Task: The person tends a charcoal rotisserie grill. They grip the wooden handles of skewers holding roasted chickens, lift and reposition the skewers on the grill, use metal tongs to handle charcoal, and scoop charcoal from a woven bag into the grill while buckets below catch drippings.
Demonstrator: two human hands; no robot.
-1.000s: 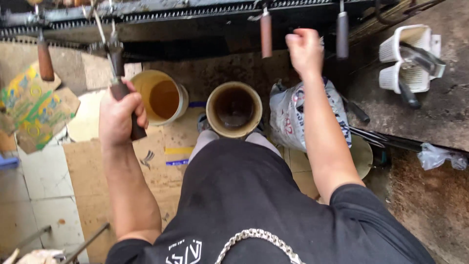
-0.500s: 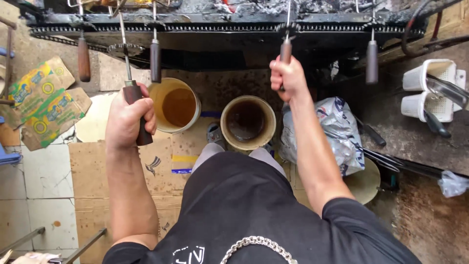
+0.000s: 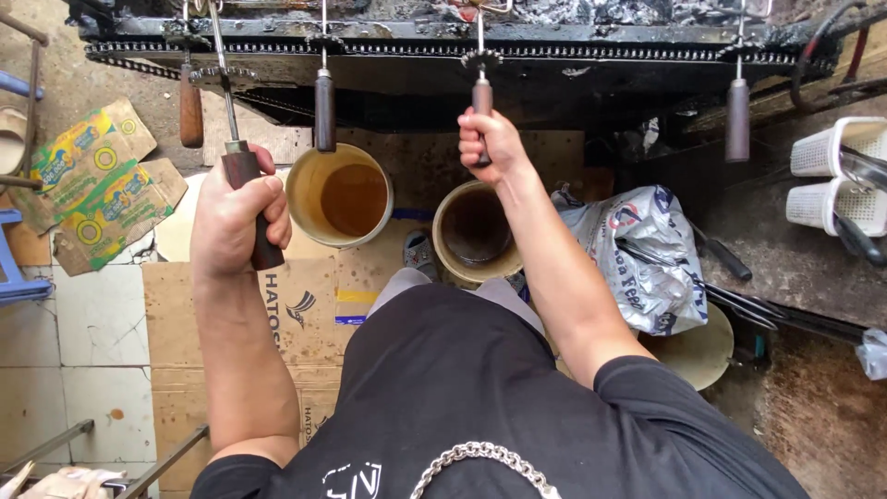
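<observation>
I stand at a blackened charcoal grill (image 3: 573, 51) with a chain running along its front edge. My left hand (image 3: 236, 217) grips the dark wooden handle of a long metal skewer (image 3: 222, 88) that slants up toward the grill. My right hand (image 3: 494, 143) is closed around the wooden handle of another skewer (image 3: 481, 92) with a small toothed wheel on its shaft. Three more wooden-handled skewers hang from the grill edge: one at far left (image 3: 190, 111), one in the middle (image 3: 323, 111), one at right (image 3: 736, 120).
Two buckets stand on the floor below, one with amber liquid (image 3: 340, 196), one with dark contents (image 3: 476, 231). A printed plastic sack (image 3: 637, 254) lies right, white baskets (image 3: 836, 176) far right. Flattened cardboard (image 3: 296, 305) covers the floor; colourful cardboard boxes (image 3: 97, 185) lie at left.
My right hand came down from the upper right and took hold of the skewer handle near the middle. My left hand keeps its grip on its skewer. The view shifted slightly.
</observation>
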